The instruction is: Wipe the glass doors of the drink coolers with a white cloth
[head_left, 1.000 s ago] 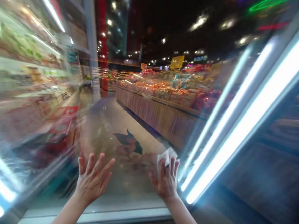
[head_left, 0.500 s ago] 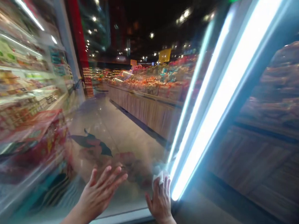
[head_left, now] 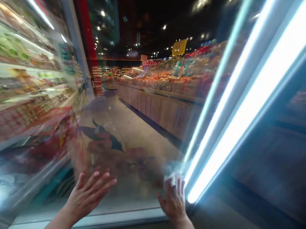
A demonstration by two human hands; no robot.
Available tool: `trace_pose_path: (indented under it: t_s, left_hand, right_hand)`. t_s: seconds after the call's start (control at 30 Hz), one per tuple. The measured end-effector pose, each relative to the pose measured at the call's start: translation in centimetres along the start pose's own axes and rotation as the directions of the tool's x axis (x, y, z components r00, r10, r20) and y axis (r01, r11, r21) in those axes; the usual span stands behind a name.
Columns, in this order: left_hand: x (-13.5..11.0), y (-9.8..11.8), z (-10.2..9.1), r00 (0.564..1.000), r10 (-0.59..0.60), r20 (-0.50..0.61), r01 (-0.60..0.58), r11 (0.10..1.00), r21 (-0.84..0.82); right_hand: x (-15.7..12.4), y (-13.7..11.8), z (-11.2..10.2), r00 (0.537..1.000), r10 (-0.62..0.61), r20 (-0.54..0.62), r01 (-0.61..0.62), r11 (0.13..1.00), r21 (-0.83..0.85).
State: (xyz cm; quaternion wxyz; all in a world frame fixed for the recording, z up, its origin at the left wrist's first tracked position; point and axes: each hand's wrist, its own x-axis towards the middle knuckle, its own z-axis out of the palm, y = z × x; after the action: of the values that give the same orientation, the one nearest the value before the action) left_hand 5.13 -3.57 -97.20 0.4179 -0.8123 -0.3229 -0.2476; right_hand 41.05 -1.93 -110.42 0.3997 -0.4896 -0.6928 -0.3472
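My right hand (head_left: 174, 199) presses a crumpled white wipe (head_left: 174, 179) against a clear glass panel (head_left: 136, 192), low down beside the bright light tubes. Its fingers lie over the wipe, so much of the wipe is hidden; whether it is cloth or paper I cannot tell. To the left, my left hand (head_left: 88, 191) has its fingers spread and holds nothing. It is at the glass, but whether the palm touches it I cannot make out. A faint reflection of the right hand and wipe shows in the panel.
Glowing white light tubes (head_left: 246, 102) slant along the panel's right edge. A pale frame rail (head_left: 122, 214) runs along its bottom. Lit shelves of packaged goods (head_left: 21, 83) stand left. Beyond the glass, a wood-sided display counter (head_left: 153, 104) holds heaped goods.
The view has shifted, so the light tubes stand larger and farther right. My left hand has moved left, apart from my right hand, which still presses the wipe near the tubes' lower end.
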Motion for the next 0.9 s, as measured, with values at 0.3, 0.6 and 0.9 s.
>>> trace_pose_path:
  t_s: [0.3, 0.6, 0.9]
  left_hand:
    - [-8.1, -3.3, -0.5, 0.926, -0.360, -0.113, 0.361, 0.933, -0.017]
    - [-8.4, -0.6, 3.8, 0.621, -0.712, -0.327, 0.726, 0.680, -0.100]
    - [-7.2, -3.6, 3.2, 0.339, -0.867, -0.366, 0.868, 0.438, -0.232]
  right_hand:
    - [6.9, -5.9, -1.0, 0.839, -0.543, -0.031, 0.536, 0.814, 0.227]
    - [19.5, -13.1, -2.2, 0.631, -0.773, -0.072, 0.770, 0.612, 0.182]
    - [34.8, -24.7, -4.7, 0.664, -0.739, -0.114, 0.747, 0.653, 0.122]
